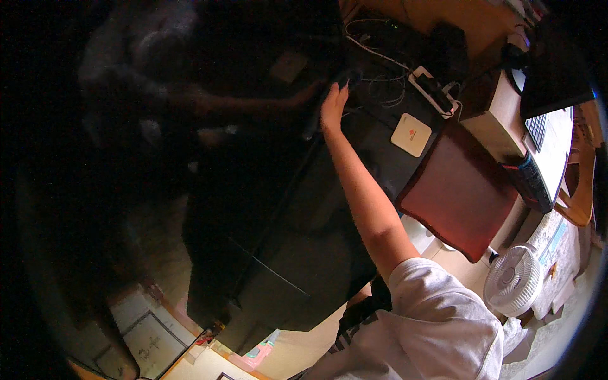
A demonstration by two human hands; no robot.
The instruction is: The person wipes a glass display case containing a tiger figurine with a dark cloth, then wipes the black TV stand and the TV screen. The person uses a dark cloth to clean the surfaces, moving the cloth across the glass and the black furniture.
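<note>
My right hand (pixel 334 105) reaches out at the upper middle, on the edge of a large dark glossy panel (pixel 266 190), which mirrors an arm and a pale shape. Its fingertips meet something dark that I cannot make out; whether the hand grips it is unclear. My left hand is out of view. Just right of my right hand, a dark surface (pixel 365 130) holds a white square network box (pixel 412 135) and thin cables (pixel 387 90).
A white power strip (pixel 433 92) lies near a red-brown chair or cushion (pixel 460 190). Further right are a desk with a keyboard (pixel 536 132), a dark monitor (pixel 555 71) and a white fan (pixel 513 280). A framed picture (pixel 152 346) shows at lower left.
</note>
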